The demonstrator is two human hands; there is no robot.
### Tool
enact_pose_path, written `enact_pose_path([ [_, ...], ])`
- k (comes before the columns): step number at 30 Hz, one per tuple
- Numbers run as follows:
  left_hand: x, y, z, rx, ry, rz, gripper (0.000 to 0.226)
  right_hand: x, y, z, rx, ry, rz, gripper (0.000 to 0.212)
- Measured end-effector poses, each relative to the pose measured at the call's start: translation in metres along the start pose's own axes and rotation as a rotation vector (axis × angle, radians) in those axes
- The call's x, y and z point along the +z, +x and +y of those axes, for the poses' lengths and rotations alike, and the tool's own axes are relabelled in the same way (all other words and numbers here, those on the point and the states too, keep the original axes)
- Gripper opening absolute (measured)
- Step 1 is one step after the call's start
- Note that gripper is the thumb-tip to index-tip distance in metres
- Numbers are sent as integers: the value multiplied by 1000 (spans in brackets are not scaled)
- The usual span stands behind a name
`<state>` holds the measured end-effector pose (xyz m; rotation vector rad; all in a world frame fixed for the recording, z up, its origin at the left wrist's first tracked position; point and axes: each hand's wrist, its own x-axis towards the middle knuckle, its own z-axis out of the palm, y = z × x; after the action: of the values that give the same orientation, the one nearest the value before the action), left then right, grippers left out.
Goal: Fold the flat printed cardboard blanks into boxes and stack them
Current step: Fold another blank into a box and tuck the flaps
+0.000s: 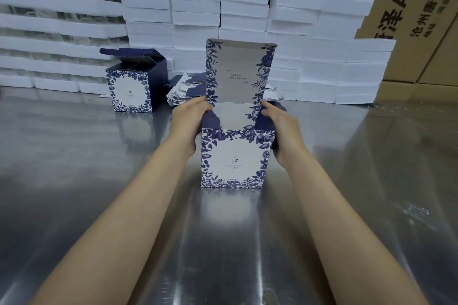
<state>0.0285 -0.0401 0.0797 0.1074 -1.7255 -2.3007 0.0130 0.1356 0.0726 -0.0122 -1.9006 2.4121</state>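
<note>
A blue-and-white floral printed box [235, 158] stands upright on the steel table [99, 181], its lid flap raised straight up. My left hand [189, 122] grips the box's left side, fingers curled over the top edge. My right hand [278, 129] holds the right side, its fingers on the dark side flap. A second folded box [131, 89] with open top flaps stands at the back left. A pile of flat printed blanks [184, 93] lies behind the held box, partly hidden by it.
Stacks of white foam blocks [247, 7] line the back of the table. Brown shipping cartons [411, 7] stand behind them at the right. The shiny table surface stretches toward me on both sides.
</note>
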Motion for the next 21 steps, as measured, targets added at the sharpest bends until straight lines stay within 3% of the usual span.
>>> enact_pose_path([
  [2,-1,3,-1,20,15,18,35,0,3,3,-12,0,4,20],
  [5,-1,4,0,53,67,84,8,2,5,5,-21,40,33,15],
  [11,-1,2,0,131,114,24,43,3,1,8,40,225,-39,15],
  [13,-2,-1,-3,146,80,-35,46,4,-2,12,60,259,-91,16],
  [18,2,-5,-13,182,-131,-31,20,7,1,25,57,283,-186,33],
  [21,-7,-9,-23,325,48,-19,26,2,8,37,114,309,-206,55],
])
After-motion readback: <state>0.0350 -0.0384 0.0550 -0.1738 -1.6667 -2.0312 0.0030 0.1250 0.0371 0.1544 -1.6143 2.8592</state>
